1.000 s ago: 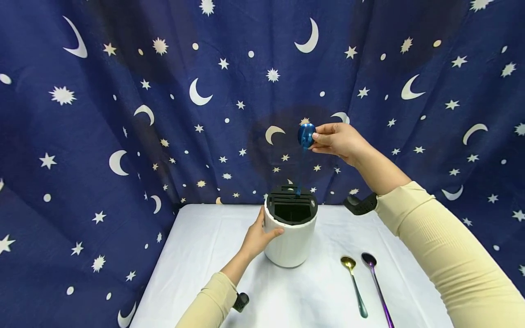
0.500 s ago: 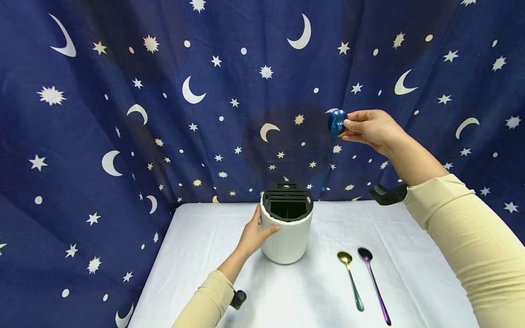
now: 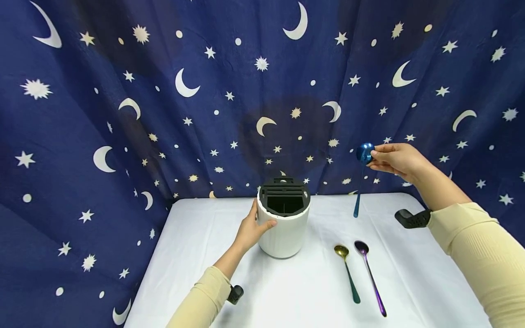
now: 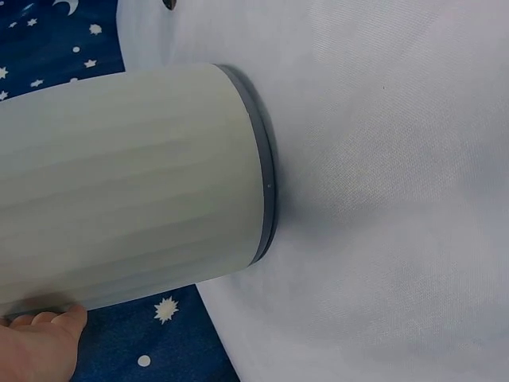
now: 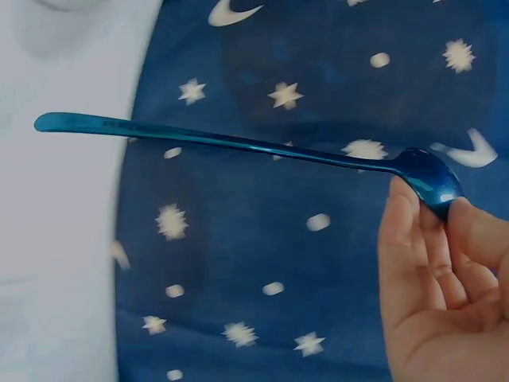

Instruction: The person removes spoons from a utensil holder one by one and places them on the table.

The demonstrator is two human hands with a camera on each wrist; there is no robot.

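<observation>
My left hand (image 3: 248, 231) holds the side of a white cylindrical utensil holder (image 3: 284, 237), its thumb at the front. The holder stands upright and has a black slotted top (image 3: 285, 196). In the left wrist view, that hand (image 4: 44, 342) touches the holder's pale wall (image 4: 135, 191). To the right of the holder, my right hand (image 3: 398, 160) pinches a shiny blue long-handled spoon (image 3: 364, 154) by its bowl, handle hanging down. The right wrist view shows the whole spoon handle (image 5: 238, 145) and the right hand's fingertips on the bowl.
On the white-covered table (image 3: 205, 237) lie a spoon with gold bowl and green handle (image 3: 350, 275) and a purple spoon (image 3: 373, 282), side by side at right. A dark blue curtain (image 3: 229, 91) with moons and stars hangs behind and at the left.
My right hand has carried the blue spoon rightward from above the holder, rising slightly and then coming lower. The left hand has stayed on the holder, and the head view has shifted slightly.
</observation>
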